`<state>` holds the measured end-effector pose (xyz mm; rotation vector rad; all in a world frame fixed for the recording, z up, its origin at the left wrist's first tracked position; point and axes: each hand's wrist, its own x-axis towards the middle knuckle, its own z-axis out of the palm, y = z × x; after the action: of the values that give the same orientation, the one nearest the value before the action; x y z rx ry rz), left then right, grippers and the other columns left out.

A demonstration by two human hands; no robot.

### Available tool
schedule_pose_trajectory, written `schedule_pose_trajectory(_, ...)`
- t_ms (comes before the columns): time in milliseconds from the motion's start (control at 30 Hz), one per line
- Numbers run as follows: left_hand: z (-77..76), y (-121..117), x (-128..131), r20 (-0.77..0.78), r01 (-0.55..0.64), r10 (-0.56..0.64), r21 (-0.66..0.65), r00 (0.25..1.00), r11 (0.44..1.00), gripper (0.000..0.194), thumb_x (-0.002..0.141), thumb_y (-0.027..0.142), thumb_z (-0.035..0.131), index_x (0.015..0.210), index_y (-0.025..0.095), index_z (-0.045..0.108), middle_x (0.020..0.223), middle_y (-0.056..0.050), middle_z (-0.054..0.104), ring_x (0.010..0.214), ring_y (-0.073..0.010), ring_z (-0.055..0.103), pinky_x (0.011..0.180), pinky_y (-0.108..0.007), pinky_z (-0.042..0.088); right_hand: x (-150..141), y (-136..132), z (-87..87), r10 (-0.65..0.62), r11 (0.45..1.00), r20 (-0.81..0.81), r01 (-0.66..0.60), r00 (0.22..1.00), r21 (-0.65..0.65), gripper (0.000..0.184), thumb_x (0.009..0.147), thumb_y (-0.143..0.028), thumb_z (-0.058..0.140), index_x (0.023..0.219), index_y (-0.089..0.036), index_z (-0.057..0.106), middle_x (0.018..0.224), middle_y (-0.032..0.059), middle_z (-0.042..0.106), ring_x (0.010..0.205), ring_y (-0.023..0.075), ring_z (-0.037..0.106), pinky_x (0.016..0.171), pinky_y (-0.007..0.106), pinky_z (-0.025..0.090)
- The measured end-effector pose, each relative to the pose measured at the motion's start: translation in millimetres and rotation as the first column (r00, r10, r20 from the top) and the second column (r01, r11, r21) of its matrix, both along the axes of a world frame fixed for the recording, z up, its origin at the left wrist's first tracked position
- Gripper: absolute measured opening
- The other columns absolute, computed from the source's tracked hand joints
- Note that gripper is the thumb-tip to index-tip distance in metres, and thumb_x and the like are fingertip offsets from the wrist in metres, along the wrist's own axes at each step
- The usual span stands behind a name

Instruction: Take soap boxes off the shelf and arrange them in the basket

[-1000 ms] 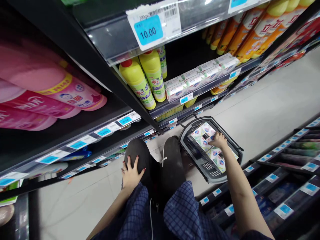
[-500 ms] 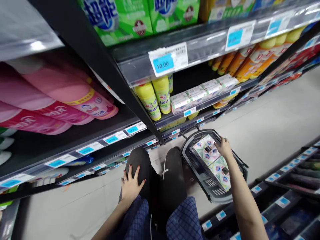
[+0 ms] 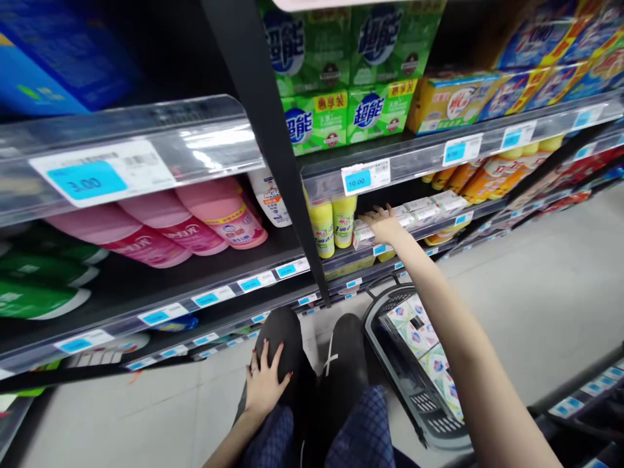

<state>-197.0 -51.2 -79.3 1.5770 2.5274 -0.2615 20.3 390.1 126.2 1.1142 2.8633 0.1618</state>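
My left hand rests on my left knee, its fingers spread over the dark trousers. On the lower shelf, my right hand lies over the near end of a row of small white boxes, fingers stretched out across their tops. Whether it grips one of them I cannot tell. Beside those fingers stand yellow bottles. Below my right forearm, a dark shopping basket sits on the floor, holding packs with a white, pink and green print; my arm hides part of it.
Green soap packs fill the shelf above, over a clear price rail. Pink bottles stand to the left behind a black upright post. Orange bottles are farther right. Another shelf edge runs along the lower right.
My right hand has left the basket and reached up and forward to the white boxes on the shelf. My left hand stays on the knee. The view has tilted up.
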Motion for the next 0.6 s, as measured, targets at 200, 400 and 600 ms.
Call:
schedule_pose_trajectory(200, 2.7, -3, -5, 0.075, -0.026, 0.025, 0.008, 0.997, 1.000, 0.069, 0.086, 0.044, 0.057, 0.150, 0.031, 0.034, 0.163, -0.011, 0.015, 0.143, -0.0472, 0.021, 0.108, -0.061, 0.033, -2, 26, -9.2, 0.064, 0.998, 0.002, -0.064, 0.998, -0.002, 0.077, 0.068, -0.031, 0.080, 0.135, -0.012, 0.046, 0.134, 0.0163, 0.050, 0.123, 0.0354, 0.047, 0.109, 0.064, 0.020)
schedule_pose_trajectory(400, 10.6, -2, -5, 0.148, -0.038, 0.039, -0.013, 0.988, 0.999, 0.070, 0.087, 0.048, 0.056, 0.151, 0.030, 0.033, 0.163, -0.013, 0.011, 0.145, -0.0473, 0.015, 0.110, -0.063, 0.027, 23, -3, 38.1, 0.028, 0.996, -0.216, -0.009, 0.976, 0.087, 0.077, 0.083, -0.049, 0.063, 0.137, 0.000, 0.037, 0.139, 0.0225, 0.036, 0.128, 0.0420, 0.036, 0.105, 0.060, 0.028)
schedule_pose_trajectory(600, 15.2, -4, -9, 0.267, -0.091, 0.075, 0.049, 0.961, 0.995, 0.070, 0.086, 0.045, 0.058, 0.149, 0.025, 0.037, 0.163, -0.014, 0.012, 0.146, -0.0470, 0.008, 0.112, -0.067, 0.018, 91, -109, 74.0, -0.247, 0.969, -0.564, 0.218, 0.788, -0.120, 0.090, 0.059, -0.067, 0.076, 0.125, -0.009, 0.051, 0.124, 0.0191, 0.052, 0.120, 0.0367, 0.048, 0.100, 0.052, 0.040)
